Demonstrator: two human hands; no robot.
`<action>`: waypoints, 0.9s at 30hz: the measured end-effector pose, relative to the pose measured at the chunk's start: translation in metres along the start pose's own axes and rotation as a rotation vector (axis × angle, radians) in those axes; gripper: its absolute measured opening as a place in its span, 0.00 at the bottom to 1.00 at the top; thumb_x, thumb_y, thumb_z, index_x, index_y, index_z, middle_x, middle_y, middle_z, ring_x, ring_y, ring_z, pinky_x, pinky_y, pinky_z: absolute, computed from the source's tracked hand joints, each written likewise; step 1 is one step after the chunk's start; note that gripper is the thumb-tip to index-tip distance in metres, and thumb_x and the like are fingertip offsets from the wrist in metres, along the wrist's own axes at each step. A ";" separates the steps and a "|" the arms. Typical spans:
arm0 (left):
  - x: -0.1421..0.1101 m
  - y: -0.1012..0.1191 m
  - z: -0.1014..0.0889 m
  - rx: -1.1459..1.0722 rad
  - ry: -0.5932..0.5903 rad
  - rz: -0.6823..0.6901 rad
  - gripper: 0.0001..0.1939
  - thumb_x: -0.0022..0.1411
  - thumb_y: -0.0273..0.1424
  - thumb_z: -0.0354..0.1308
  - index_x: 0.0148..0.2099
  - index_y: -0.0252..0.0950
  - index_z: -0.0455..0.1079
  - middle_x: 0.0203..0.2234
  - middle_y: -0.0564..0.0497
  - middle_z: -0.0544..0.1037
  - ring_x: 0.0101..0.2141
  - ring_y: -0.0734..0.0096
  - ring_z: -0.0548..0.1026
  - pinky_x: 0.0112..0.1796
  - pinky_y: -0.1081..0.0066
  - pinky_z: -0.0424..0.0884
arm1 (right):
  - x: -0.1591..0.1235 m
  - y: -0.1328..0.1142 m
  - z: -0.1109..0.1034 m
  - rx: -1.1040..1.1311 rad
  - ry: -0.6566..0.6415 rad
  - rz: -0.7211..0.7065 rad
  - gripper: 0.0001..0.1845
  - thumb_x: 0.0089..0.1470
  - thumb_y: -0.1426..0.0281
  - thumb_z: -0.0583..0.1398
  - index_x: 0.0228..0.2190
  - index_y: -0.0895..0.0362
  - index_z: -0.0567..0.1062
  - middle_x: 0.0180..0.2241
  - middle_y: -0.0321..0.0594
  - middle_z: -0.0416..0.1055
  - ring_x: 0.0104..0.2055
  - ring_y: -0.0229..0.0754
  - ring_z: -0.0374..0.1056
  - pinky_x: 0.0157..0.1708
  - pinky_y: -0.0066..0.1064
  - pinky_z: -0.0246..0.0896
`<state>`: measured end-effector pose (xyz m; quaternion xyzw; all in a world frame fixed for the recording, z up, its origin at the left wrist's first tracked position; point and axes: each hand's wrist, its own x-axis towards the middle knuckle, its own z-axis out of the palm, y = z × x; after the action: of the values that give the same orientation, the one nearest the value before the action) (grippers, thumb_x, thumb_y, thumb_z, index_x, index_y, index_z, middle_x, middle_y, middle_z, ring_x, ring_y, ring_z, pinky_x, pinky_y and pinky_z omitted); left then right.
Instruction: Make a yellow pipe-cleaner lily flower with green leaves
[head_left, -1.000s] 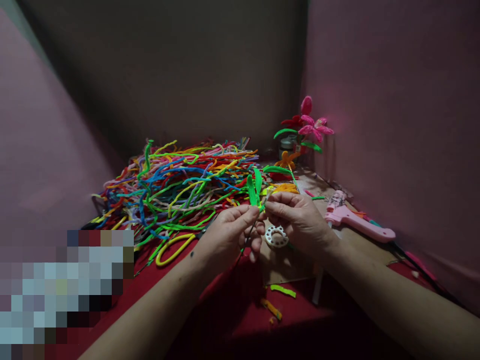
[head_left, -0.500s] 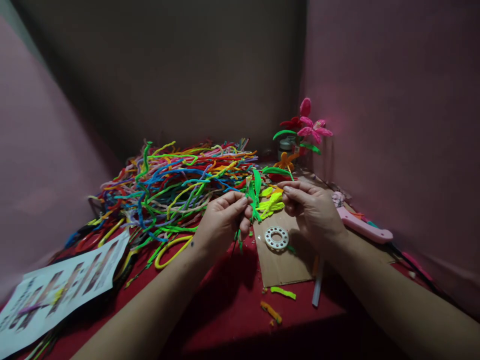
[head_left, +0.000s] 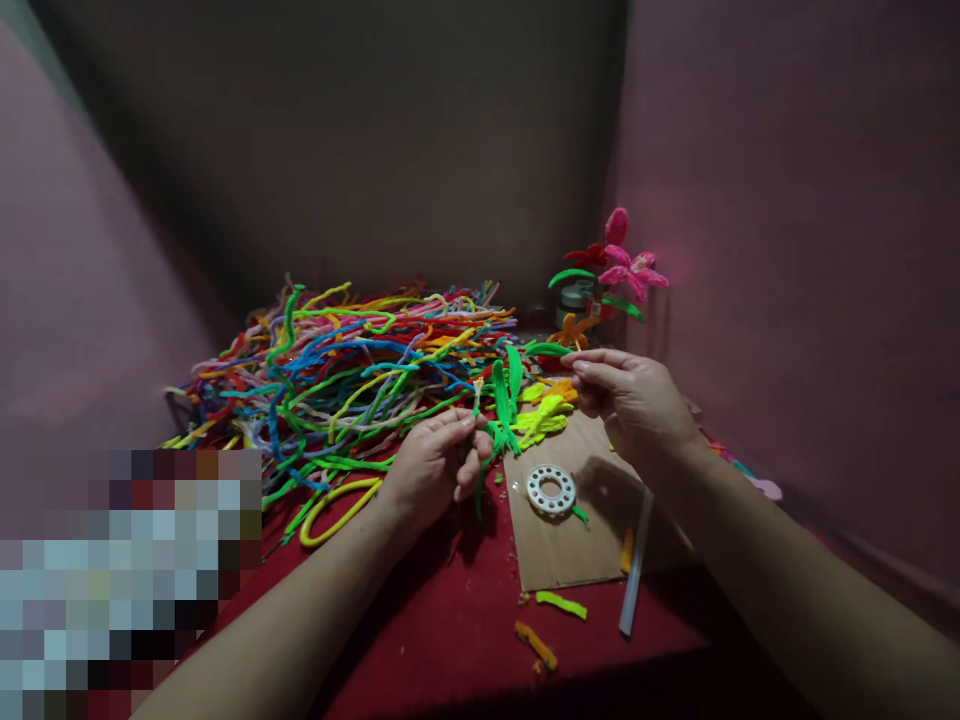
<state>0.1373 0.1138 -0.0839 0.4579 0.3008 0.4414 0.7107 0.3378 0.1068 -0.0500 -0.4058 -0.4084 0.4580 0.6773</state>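
My left hand [head_left: 442, 455] is closed in a pinch on a thin green pipe cleaner stem [head_left: 477, 405] with a whitish-yellow tip, held upright. Just right of it are green pipe cleaner leaves [head_left: 504, 395] and a bunch of yellow pipe cleaner petals [head_left: 544, 420]. My right hand [head_left: 634, 395] is pinched closed, its fingertips at the end of a long green leaf [head_left: 547, 349], below an orange pipe cleaner flower [head_left: 573, 330]. Whether that leaf is gripped or only behind the fingers, I cannot tell.
A large heap of coloured pipe cleaners [head_left: 360, 370] lies at back left. On the cardboard [head_left: 547, 560] sits a white ring with holes [head_left: 551, 490]. A glue stick [head_left: 636, 580] and offcuts [head_left: 561, 604] lie in front. Pink flowers [head_left: 634, 265] stand at back right.
My left hand has moved down and slightly left, so the green stem shows apart from the leaves. The right hand has risen slightly to the green leaf's end.
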 end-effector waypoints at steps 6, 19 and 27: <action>0.000 0.002 -0.001 -0.142 0.024 -0.046 0.04 0.58 0.29 0.51 0.35 0.33 0.64 0.17 0.58 0.64 0.10 0.87 0.53 0.12 0.82 0.51 | 0.014 0.001 0.003 -0.564 -0.112 -0.242 0.08 0.43 0.76 0.57 0.26 0.61 0.77 0.24 0.39 0.72 0.25 0.36 0.64 0.25 0.29 0.57; -0.001 0.006 -0.004 -0.225 0.152 -0.114 0.07 0.60 0.30 0.49 0.34 0.32 0.66 0.16 0.58 0.61 0.10 0.88 0.50 0.12 0.83 0.47 | 0.020 0.040 -0.019 -1.508 -0.379 -0.579 0.17 0.49 0.82 0.55 0.38 0.54 0.76 0.39 0.43 0.73 0.42 0.47 0.61 0.36 0.34 0.57; -0.005 0.007 0.002 -0.219 0.127 -0.127 0.06 0.59 0.30 0.51 0.34 0.32 0.66 0.16 0.58 0.62 0.10 0.88 0.50 0.13 0.82 0.49 | 0.017 0.033 -0.016 -1.658 -0.237 -0.765 0.09 0.54 0.76 0.53 0.33 0.59 0.73 0.32 0.46 0.71 0.36 0.48 0.58 0.33 0.36 0.53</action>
<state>0.1339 0.1097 -0.0762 0.3287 0.3237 0.4540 0.7623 0.3470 0.1283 -0.0831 -0.5492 -0.7791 -0.1980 0.2286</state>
